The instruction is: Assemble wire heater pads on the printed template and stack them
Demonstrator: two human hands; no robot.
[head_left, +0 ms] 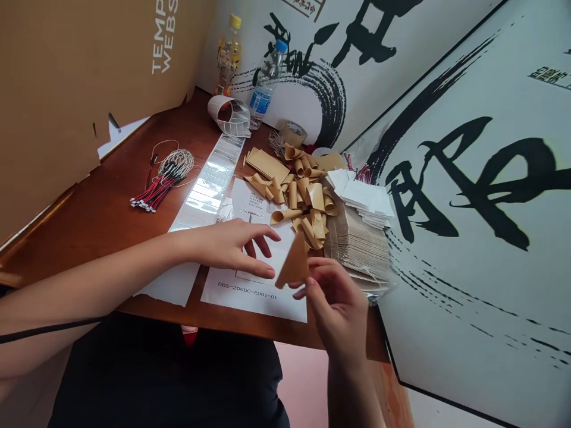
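My right hand (338, 300) pinches a small piece of brown kraft paper (293, 263), raised above the near edge of the table. From this side the piece looks roughly triangular. Just left of it, my left hand (232, 245) hovers with fingers spread and nothing in them. Beneath both hands lies a white printed sheet (263, 300) with a line drawing, partly hidden by my left hand. Beyond my right hand is a heap of curled brown paper pieces (307, 196), with a flat stack of brown paper (267, 164) behind it.
Bundled wires (167, 178) with white connectors lie left of a strip of silvery labels (212, 178). Brown paper tags (363, 244) are stacked at right under white slips (361, 193). Two bottles, a water bottle (263, 98) and a yellow-capped one (229, 56), stand by the back panel.
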